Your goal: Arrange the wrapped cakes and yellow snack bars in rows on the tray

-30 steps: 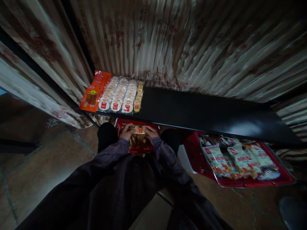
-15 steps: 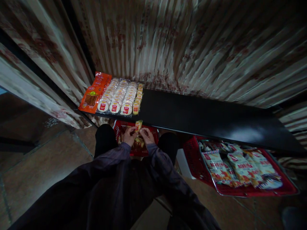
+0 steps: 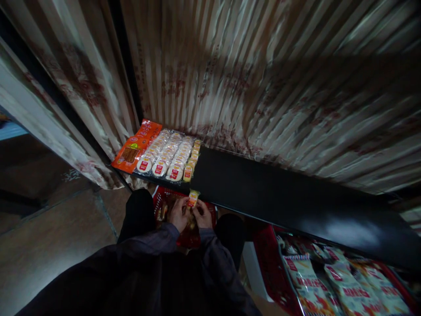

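Observation:
A small yellow snack packet [image 3: 193, 198] with a red label is pinched between my left hand [image 3: 178, 215] and my right hand [image 3: 202, 215], fingers closed on its lower edges. It is held upright at the front edge of the black shelf [image 3: 263, 188]. Under my hands sits a red basket [image 3: 158, 197] with loose packets inside, partly hidden by my hands. On the shelf's left end, a row of similar yellow packets [image 3: 188, 171] stands beside rows of round white wrapped snacks [image 3: 159, 166]. An orange snack bag [image 3: 133, 151] lies at the far left.
A second red basket [image 3: 269, 263] at the lower right holds several white snack bags [image 3: 305, 276], with a white box [image 3: 256, 270] beside it. Pleated curtains [image 3: 210, 79] hang behind the shelf. A dark metal post [image 3: 126, 57] rises at its left end.
The view has tilted up, so the shelf and baskets appear lower. The yellow packet has stayed in both hands, its labelled face now turned more toward me.

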A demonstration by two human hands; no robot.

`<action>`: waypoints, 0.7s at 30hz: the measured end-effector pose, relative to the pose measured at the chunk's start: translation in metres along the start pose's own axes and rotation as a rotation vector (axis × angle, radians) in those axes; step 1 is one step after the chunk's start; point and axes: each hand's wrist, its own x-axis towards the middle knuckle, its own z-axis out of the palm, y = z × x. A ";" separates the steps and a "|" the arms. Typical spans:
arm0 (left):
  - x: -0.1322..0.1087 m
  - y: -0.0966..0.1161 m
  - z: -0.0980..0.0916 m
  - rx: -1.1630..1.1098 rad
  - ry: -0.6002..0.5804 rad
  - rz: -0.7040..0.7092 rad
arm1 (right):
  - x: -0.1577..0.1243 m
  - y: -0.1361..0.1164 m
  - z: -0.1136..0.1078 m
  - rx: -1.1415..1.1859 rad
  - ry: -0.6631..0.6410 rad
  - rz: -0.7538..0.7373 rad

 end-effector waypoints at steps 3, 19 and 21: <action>0.006 0.007 0.002 0.026 -0.008 0.010 | 0.006 0.001 -0.001 0.001 -0.019 -0.012; 0.055 0.017 0.038 0.074 -0.116 0.024 | 0.072 -0.024 -0.011 -0.501 0.159 -0.154; 0.060 0.020 0.042 0.069 -0.117 0.005 | 0.078 -0.026 -0.011 -0.518 0.166 -0.127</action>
